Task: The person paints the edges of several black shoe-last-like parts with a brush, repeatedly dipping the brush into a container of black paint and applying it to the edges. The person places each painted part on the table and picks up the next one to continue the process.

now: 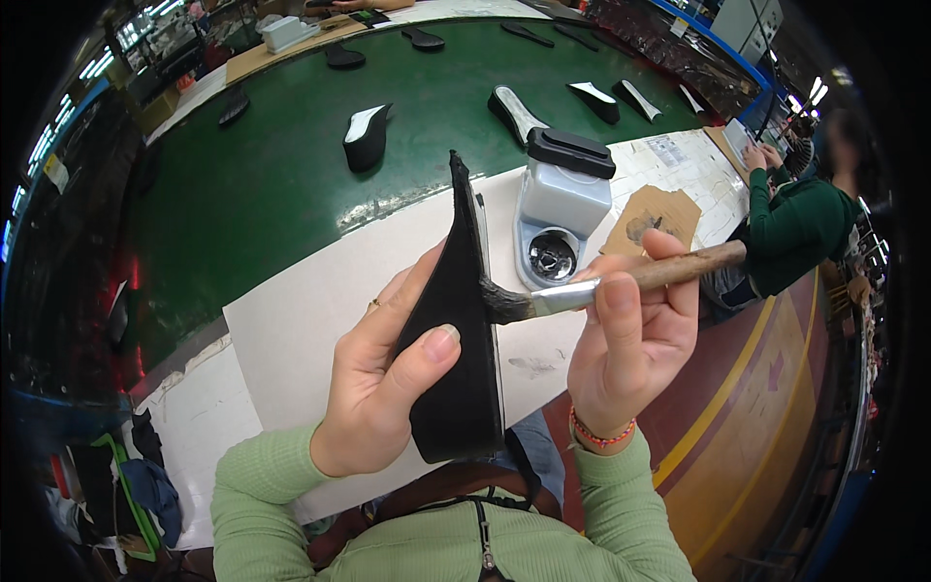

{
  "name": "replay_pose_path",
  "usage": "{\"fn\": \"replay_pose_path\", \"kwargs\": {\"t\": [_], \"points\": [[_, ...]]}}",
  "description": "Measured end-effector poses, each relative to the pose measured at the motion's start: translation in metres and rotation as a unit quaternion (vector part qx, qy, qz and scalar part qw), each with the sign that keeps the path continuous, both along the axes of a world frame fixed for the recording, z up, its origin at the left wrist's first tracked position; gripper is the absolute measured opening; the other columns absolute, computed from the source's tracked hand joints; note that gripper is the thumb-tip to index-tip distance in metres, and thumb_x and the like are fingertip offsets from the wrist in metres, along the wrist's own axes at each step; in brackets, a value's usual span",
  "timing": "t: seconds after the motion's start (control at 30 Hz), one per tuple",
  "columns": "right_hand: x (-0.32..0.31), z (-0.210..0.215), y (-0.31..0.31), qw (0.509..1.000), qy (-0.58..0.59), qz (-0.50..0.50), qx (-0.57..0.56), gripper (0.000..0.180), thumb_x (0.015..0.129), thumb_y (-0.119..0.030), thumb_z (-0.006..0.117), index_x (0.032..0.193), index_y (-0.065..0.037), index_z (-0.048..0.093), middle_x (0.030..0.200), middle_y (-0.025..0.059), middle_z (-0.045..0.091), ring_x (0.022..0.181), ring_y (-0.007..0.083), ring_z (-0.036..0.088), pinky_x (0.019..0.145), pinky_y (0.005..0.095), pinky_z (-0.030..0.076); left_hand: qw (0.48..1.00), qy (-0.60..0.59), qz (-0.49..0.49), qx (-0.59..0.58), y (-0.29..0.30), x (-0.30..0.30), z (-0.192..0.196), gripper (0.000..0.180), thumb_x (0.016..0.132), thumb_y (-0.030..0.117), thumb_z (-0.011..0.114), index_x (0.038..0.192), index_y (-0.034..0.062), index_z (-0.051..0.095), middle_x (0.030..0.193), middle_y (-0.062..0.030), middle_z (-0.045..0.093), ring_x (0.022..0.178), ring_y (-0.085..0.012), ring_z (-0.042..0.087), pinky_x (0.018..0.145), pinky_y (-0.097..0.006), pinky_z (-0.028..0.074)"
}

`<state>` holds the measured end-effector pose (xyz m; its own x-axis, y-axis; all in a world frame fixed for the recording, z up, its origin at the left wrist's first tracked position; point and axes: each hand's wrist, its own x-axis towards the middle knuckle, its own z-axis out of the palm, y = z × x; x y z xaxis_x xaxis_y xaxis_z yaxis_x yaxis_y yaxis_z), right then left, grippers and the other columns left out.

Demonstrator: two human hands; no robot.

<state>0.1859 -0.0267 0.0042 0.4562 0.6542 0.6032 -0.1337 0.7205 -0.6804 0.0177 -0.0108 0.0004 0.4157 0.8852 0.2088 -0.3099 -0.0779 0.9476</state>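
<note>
My left hand (383, 383) grips a black shoe sole (456, 320) held upright on edge, thumb across its near face. My right hand (630, 339) holds a wooden-handled brush (621, 283) with a metal ferrule. The dark bristles touch the sole's right side, about halfway up. Behind the brush, on the white work surface (320, 301), stands a white glue pot (562, 209) with a black lid and a round open well at its base.
A green conveyor belt (291, 165) behind carries several black and white soles. A brown stained cardboard piece (655, 218) lies beside the pot. A person in a dark green top (795, 233) sits at the right. A red floor with yellow lines is at the lower right.
</note>
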Motion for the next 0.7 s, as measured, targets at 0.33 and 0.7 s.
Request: {"fn": "replay_pose_path", "kwargs": {"t": [0.33,0.7], "points": [[0.0038,0.0086,-0.0009,1.000,-0.016,0.014,-0.019,0.042,0.077,0.004,0.064,0.114,0.004,0.043,0.082,0.0112,0.062,0.071,0.0084,0.056,0.064,0.0189,0.044,0.997,0.045,0.031,0.051,0.0028,0.0016,0.0055,0.051,0.085,0.015,0.049,0.129,-0.0082,0.037,0.130,-0.0183,0.042,0.121,-0.0238,0.039,0.102,-0.033,0.024],[0.0026,0.0094,-0.0017,0.999,-0.007,0.021,-0.026,0.041,0.076,0.004,0.064,0.112,0.004,0.045,0.080,0.0108,0.062,0.069,0.0077,0.055,0.062,0.0186,0.043,0.995,0.039,0.066,0.057,0.0040,0.0023,0.0083,0.051,0.085,0.014,0.049,0.129,-0.0079,0.036,0.132,-0.0183,0.041,0.122,-0.0232,0.037,0.103,-0.033,0.024]]}}
